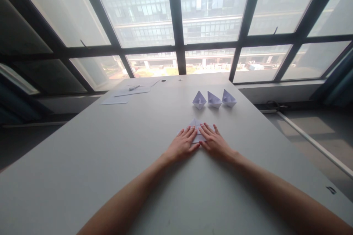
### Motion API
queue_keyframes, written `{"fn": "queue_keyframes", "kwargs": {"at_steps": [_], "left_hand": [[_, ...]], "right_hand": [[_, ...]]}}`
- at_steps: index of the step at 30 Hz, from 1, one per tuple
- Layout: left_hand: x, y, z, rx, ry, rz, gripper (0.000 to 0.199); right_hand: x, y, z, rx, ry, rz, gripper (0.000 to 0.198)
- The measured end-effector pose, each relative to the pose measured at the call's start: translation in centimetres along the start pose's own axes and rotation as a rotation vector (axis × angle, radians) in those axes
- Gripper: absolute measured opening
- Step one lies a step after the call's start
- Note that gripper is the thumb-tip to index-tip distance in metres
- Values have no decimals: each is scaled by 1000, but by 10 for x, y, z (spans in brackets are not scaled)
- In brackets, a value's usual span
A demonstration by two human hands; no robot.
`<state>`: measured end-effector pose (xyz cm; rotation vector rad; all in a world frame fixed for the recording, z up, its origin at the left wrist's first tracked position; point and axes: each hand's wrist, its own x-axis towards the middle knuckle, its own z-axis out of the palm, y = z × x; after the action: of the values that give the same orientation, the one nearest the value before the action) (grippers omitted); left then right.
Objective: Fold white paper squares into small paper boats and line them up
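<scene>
A sheet of white paper [196, 138], folded to a point at its far end, lies flat on the table under both hands. My left hand [184, 142] presses on its left side, fingers stretched out. On the right side rests my right hand [213, 140], its fingers spread flat as well. The two thumbs almost meet at the near edge of the paper. Much of the folded sheet is hidden beneath the fingers. Just beyond stand three folded paper boats, the left one [199, 100], the middle one [214, 100] and the right one [229, 99], side by side.
Flat white paper sheets [116, 99] lie at the table's far left, with a small whitish object [134, 88] on top, its kind unclear. The white table [110, 161] reaches toward large dark-framed windows. A white rail [314, 141] runs low beyond the right edge.
</scene>
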<state>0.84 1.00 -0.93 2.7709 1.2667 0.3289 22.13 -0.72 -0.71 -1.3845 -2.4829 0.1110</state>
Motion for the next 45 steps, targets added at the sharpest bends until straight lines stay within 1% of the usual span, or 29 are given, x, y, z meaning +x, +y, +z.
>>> {"fn": "queue_keyframes", "kwargs": {"at_steps": [2,4,9,15,17,22,24,26,29,32,36,38,40,42,45], "left_hand": [[0,1,0,1,4,-1,67],[1,1,0,0,6,-2,68],[1,0,1,-6,11,2,66],[0,1,0,0,6,-4,67],[0,1,-1,7,-11,-8,68],[0,0,0,23,-35,-23,68],[0,0,0,22,-37,-34,68],[-1,1,0,18,-39,-42,68],[0,2,-1,20,-40,-37,69],[1,3,-3,13,-58,-17,68],[2,2,-6,-28,-83,-36,70],[3,1,-7,-59,-78,-54,65],[2,0,-7,-99,-69,-73,57],[2,-1,-7,-130,-54,-93,53],[2,-2,-6,-151,-33,-103,53]], "right_hand": [[0,0,-3,24,-50,-51,58],[0,0,-4,41,-73,-59,58],[0,1,-4,59,-70,-58,58],[0,1,-2,32,-74,-46,60],[0,1,0,14,-72,-4,63],[0,1,8,-20,-40,193,79],[0,1,10,-24,-34,251,83],[0,0,11,-28,-32,284,86],[0,0,11,-31,-29,293,85],[0,1,11,-30,7,285,76],[2,6,7,-43,153,222,61],[2,9,4,-19,205,163,56],[3,10,2,35,194,92,51],[3,10,2,90,142,37,49],[3,10,4,137,69,27,48]]}}
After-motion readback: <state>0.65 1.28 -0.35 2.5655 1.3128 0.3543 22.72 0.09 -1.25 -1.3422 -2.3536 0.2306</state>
